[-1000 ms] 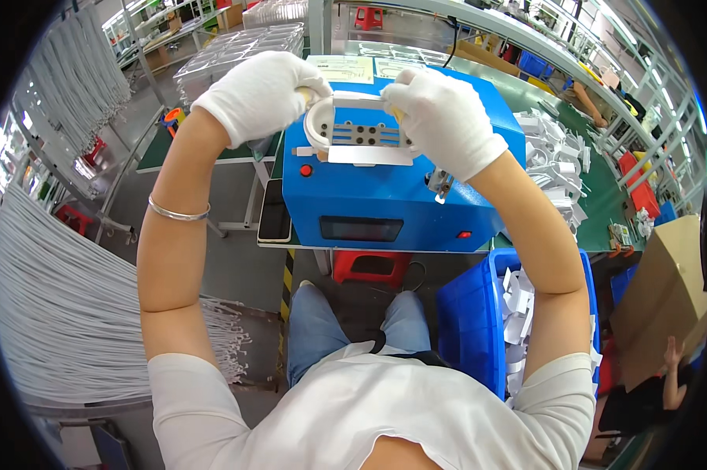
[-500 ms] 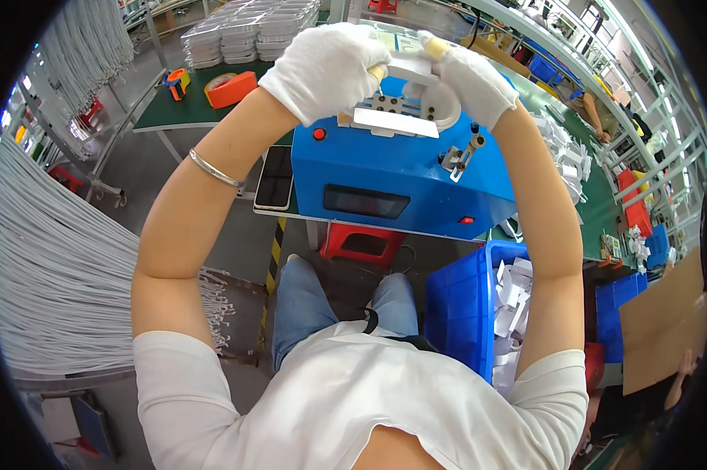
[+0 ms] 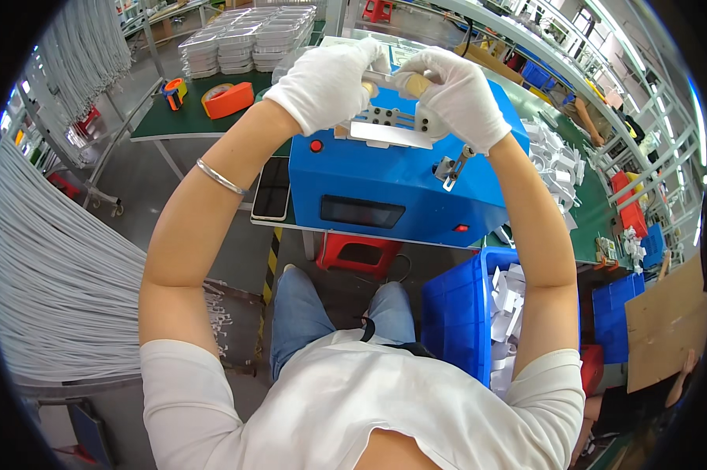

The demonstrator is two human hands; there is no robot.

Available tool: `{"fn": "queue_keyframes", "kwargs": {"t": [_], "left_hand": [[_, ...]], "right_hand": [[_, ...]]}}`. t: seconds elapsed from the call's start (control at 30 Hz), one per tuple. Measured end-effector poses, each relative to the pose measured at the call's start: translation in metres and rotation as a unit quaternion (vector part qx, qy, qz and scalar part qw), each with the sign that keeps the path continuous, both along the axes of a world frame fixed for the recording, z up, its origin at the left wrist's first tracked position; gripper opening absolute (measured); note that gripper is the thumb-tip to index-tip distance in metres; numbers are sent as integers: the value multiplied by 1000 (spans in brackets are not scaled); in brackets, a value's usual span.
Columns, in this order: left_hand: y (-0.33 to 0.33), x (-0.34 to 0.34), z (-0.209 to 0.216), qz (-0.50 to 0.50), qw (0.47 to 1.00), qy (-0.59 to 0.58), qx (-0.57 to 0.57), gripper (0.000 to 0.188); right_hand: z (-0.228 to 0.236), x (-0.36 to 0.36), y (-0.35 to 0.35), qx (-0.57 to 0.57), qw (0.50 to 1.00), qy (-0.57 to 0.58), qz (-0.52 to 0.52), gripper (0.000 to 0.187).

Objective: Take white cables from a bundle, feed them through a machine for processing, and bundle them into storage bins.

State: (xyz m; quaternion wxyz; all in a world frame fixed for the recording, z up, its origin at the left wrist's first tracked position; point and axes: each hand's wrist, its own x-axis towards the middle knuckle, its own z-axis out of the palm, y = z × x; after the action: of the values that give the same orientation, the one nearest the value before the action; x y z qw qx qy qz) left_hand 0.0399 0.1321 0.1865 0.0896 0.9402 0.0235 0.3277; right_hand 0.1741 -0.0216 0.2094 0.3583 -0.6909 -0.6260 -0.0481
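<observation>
Both my hands wear white gloves with yellowish fingertips and work close together above a blue bench machine [image 3: 385,176]. My left hand [image 3: 330,84] is closed, thumb and fingers pinching one end of a white plastic part [image 3: 381,78]. My right hand [image 3: 461,95] pinches its other end, with the fingers bent. Much of the part is hidden by the gloves. Just below the hands, a metal fixture [image 3: 388,117] with holes and a white flat plate [image 3: 391,135] are on the machine's top. A small metal bracket [image 3: 453,166] stands nearer my right wrist.
A blue bin [image 3: 457,313] of white plastic pieces [image 3: 508,309] stands by my right side. More white pieces [image 3: 555,160] lie on the green table right of the machine. A phone [image 3: 272,192], orange tape dispenser [image 3: 229,100] and stacked clear trays [image 3: 247,39] are left. Grey cables [image 3: 63,274] hang at far left.
My right hand has shifted slightly left and down, closer to my left hand, its fingers now curled over the white part. The curved white end beneath it is now mostly covered.
</observation>
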Motion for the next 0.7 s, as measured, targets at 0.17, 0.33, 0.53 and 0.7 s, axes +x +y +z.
{"fn": "queue_keyframes", "kwargs": {"t": [0.17, 0.33, 0.53, 0.7], "left_hand": [[-1, 0, 1, 11, 1000, 1, -17, 30], [-2, -2, 1, 0, 1000, -1, -22, 26], [2, -3, 3, -23, 998, -47, 44, 23], [-6, -3, 8, -81, 993, -85, -6, 26]], "right_hand": [[-4, 0, 4, 56, 996, -65, 4, 19], [-7, -15, -3, 94, 950, -298, -4, 16], [9, -11, 7, 32, 992, -120, -14, 17], [12, 3, 2, -101, 974, 184, 89, 40]]}}
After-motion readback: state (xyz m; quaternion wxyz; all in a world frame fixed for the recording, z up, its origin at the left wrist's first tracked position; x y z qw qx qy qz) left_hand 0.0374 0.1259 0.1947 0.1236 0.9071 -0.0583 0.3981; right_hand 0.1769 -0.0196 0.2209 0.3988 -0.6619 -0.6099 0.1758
